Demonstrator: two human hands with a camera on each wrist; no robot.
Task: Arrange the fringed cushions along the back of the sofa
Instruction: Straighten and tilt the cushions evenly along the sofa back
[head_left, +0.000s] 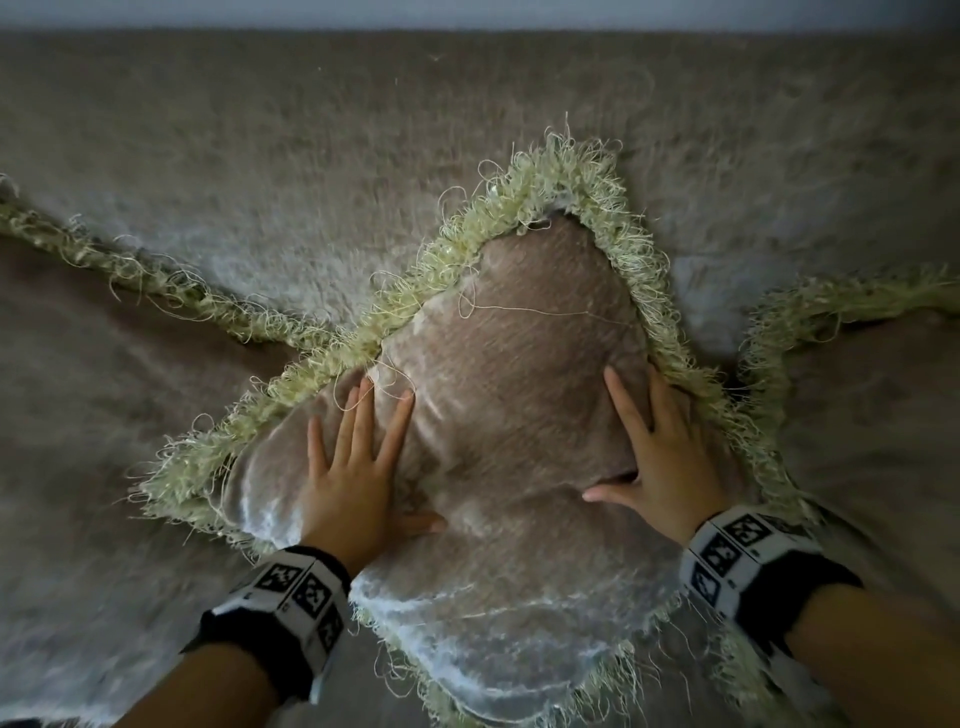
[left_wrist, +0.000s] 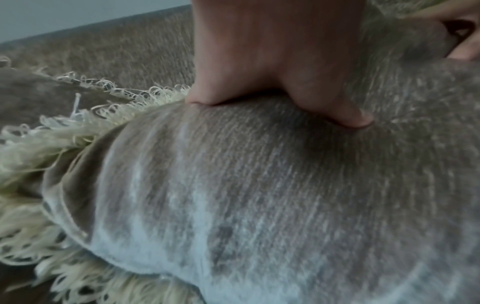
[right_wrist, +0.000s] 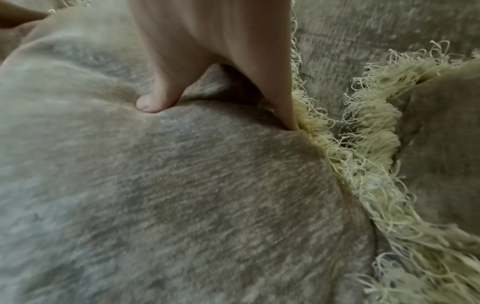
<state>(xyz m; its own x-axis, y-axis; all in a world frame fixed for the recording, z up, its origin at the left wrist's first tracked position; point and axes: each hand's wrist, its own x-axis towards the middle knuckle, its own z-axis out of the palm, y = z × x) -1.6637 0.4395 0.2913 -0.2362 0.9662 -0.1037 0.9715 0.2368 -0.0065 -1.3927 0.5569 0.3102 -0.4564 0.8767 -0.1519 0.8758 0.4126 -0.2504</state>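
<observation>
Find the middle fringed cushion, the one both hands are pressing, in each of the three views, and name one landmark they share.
Head view: middle cushion at centre, one corner pointing up, left hand and right hand flat on it.
Left wrist view: it fills most of the picture.
Right wrist view: it fills the left and centre.
Shared landmark: its pale yellow fringe.

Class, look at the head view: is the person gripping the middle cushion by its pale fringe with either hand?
No. Both the left hand and the right hand lie flat with straight fingers on the fabric face of the middle cushion, inside the fringe.
</observation>
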